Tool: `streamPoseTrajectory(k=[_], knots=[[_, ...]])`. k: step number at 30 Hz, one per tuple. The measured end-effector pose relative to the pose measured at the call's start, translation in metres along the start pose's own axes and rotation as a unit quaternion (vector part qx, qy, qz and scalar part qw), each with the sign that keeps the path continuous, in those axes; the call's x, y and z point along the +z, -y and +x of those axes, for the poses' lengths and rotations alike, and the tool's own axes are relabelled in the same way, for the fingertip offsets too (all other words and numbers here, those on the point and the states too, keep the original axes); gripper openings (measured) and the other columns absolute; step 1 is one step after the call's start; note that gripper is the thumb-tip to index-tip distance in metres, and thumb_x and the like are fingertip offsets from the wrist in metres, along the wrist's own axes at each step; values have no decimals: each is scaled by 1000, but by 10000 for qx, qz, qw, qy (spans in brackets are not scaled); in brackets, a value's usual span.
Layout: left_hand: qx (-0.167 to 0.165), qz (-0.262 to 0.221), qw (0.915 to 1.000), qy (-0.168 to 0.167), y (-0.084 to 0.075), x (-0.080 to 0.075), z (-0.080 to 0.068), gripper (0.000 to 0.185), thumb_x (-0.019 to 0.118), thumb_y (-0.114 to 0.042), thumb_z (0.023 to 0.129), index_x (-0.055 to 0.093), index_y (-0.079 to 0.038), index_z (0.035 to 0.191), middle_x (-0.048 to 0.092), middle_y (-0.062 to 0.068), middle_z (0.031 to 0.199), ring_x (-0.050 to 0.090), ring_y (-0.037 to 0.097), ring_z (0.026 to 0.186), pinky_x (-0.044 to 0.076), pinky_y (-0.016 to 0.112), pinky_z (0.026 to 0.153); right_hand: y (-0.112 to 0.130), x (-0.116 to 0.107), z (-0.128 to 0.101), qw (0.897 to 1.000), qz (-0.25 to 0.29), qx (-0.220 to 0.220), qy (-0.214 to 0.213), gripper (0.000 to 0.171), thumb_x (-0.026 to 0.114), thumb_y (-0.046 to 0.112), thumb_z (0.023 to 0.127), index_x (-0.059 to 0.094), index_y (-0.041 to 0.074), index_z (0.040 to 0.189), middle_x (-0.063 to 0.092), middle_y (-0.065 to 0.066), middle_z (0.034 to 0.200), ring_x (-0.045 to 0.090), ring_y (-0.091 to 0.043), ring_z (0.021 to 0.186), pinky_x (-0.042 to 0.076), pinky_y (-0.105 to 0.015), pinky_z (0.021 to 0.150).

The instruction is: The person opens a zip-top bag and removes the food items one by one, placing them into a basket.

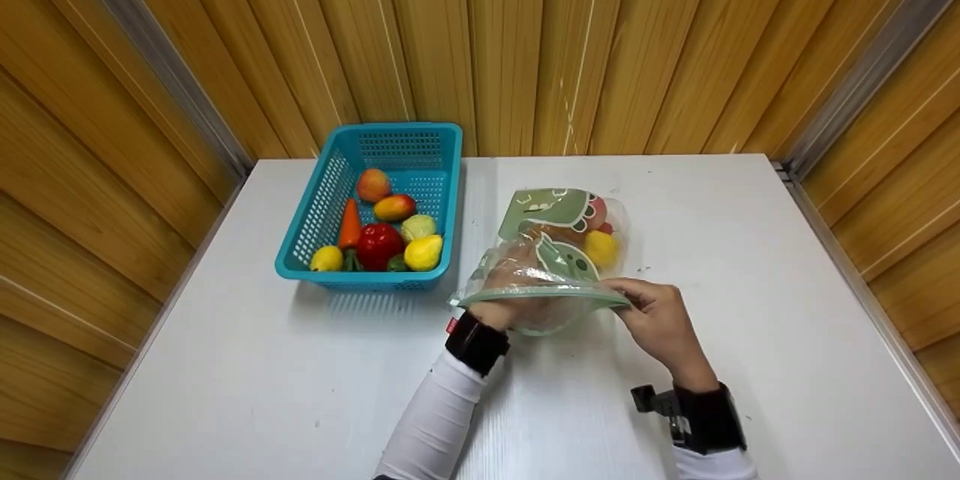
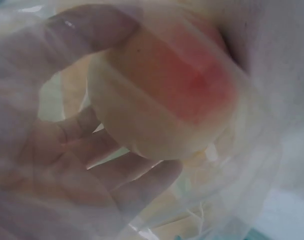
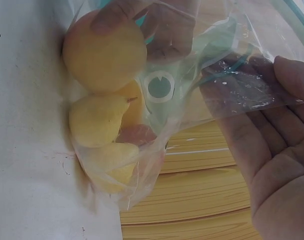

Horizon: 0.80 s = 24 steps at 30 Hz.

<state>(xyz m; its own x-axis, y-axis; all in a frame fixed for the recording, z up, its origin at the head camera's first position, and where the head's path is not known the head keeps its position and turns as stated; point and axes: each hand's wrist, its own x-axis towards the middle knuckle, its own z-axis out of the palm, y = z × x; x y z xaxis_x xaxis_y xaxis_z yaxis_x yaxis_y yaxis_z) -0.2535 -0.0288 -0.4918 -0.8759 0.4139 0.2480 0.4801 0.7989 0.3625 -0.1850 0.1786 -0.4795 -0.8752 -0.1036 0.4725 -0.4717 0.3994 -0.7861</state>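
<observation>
A clear zip bag [image 1: 540, 291] with a green rim and green cartoon prints lies on the white table. Inside its mouth is my left hand [image 1: 495, 309], seen blurred through the plastic. It holds a peach [image 2: 166, 85], thumb on top and fingers beneath. My right hand [image 1: 660, 319] pinches the right end of the bag's rim between thumb and fingers. Deeper in the bag, a yellow pear [image 3: 94, 121] and another yellow fruit [image 3: 112, 165] lie below the peach in the right wrist view. A pinkish-red round thing [image 1: 598, 211] shows through the bag's far end.
Left of the bag stands a blue basket [image 1: 360, 277]. It holds a peach [image 1: 373, 185], a mango [image 1: 395, 208], a carrot [image 1: 350, 223], a red bell pepper [image 1: 379, 245], a yellow pear [image 1: 424, 252] and a lemon [image 1: 327, 259]. Wood-patterned panels [image 1: 502, 52] border the table.
</observation>
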Motion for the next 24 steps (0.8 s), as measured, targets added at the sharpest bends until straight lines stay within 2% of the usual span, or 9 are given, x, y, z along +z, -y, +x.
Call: streamPoseTrajectory(k=[5,10,14,19,24], knots=[[-145,674,9972,281,-2,-2,-2,69,66,-45,94,51,-5,148,57,15,146,53,35,133,40,55,113,0,0,0,10000,-12,55,-18,19,73,-14,84,81,-1,96,77,2,87,62,-2,72,50,-13,66],[-297,751,9956,467,-3,-4,-3,70,65,-44,94,50,-6,150,54,17,148,53,38,132,39,56,113,-1,0,0,10000,-35,71,-10,20,73,-16,83,80,-1,95,78,-2,87,63,-1,73,51,-13,65],[-364,658,9962,434,-3,-4,-3,67,66,-41,94,52,-7,149,56,15,148,54,38,132,39,55,114,-1,0,0,10000,-48,52,2,20,73,-16,84,80,-2,96,78,0,87,64,-1,74,51,-13,66],[-365,707,9962,351,-4,-6,-3,65,69,-42,91,55,-8,145,59,13,143,57,36,128,41,54,112,-2,-1,0,10000,-58,3,-17,20,73,-15,84,80,-1,96,76,5,84,59,-2,68,49,-13,63],[-190,735,9971,-67,-7,-9,-9,53,74,-37,86,61,-5,127,64,11,123,61,32,114,48,48,104,-2,-1,0,10000,12,89,-11,21,72,-15,85,81,0,97,77,2,83,59,-2,66,48,-13,62]])
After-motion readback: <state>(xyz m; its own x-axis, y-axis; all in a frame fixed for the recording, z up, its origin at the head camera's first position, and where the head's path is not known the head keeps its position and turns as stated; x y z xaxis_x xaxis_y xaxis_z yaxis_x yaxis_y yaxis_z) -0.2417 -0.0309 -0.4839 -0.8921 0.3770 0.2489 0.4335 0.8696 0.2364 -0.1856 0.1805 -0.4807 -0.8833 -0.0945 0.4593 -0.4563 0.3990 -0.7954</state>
